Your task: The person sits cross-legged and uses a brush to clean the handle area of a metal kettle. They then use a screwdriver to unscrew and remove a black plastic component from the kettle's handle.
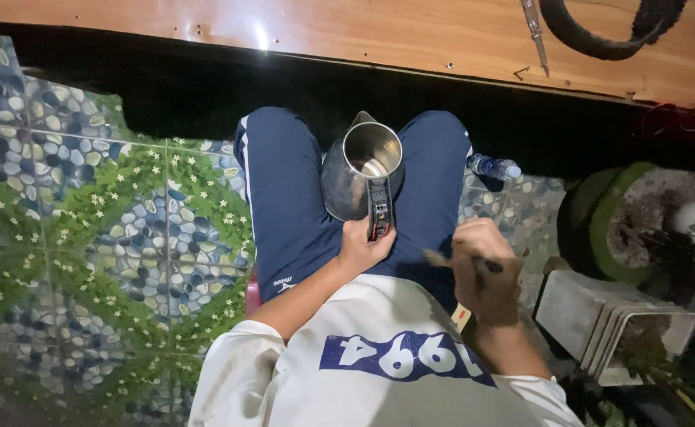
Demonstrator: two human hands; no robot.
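Two hands are at work in your lap: your left hand [366, 247] is wrapped around the lower end of the kettle's opened black handle [380, 209], where red and metal parts show inside, and your right hand [486, 269] is closed on a thin dark tool [450, 259], seemingly a screwdriver, though blur hides its tip. That steel electric kettle [359, 170] stands between your knees, just ahead of the left hand, mouth up and spout pointing away from you. Its handle runs lengthwise toward you, so its near end sits in your left palm. From the right hand the handle lies to the left and slightly ahead; the tool's shaft points leftward at it, close but not touching. Your left hand is the nearer one.

Ahead of the right hand, a clear plastic bottle [495, 167] with a blue cap lies on the pebble-patterned floor tiles [86, 229] beside your knee. Right of that hand stand grey rectangular planters [600, 316]. Farther ahead, a wooden desk [363, 32] carries another screwdriver [535, 32] and a black cable [600, 39]
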